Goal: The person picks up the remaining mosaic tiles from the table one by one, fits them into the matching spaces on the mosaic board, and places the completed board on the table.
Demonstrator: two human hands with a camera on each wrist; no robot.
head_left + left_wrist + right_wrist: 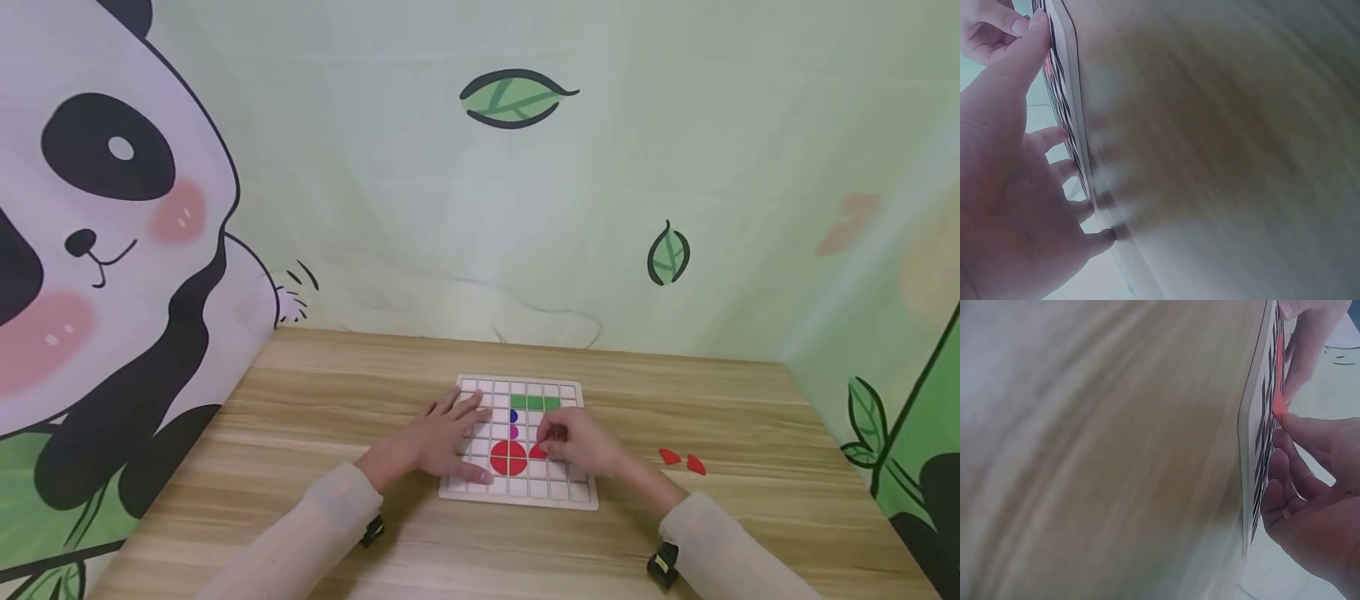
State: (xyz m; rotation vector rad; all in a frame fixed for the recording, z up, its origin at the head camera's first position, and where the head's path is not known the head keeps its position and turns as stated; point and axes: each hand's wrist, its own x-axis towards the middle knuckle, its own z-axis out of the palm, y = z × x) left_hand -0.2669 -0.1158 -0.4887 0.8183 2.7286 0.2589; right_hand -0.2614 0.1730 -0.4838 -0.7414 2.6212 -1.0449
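Observation:
A white gridded board (517,490) lies flat on the wooden table. My left hand (437,437) is spread over its left side, fingers straight, with the thumb near the lower edge. In the right wrist view, my right hand (1322,500) pinches a red quarter-circle piece (537,451) between thumb and finger, right at the board's surface. Just left of it, red quarter pieces (508,458) form a full circle on the grid. Above that circle are a small magenta piece (513,432) and a small blue piece (513,416). A green strip (535,402) spans cells near the top.
Two loose red quarter pieces, one nearer (670,456) and one farther right (697,464), lie on the table (337,375) right of the board. Behind the table stands a pale green wall cloth (375,167) with a printed panda and leaves.

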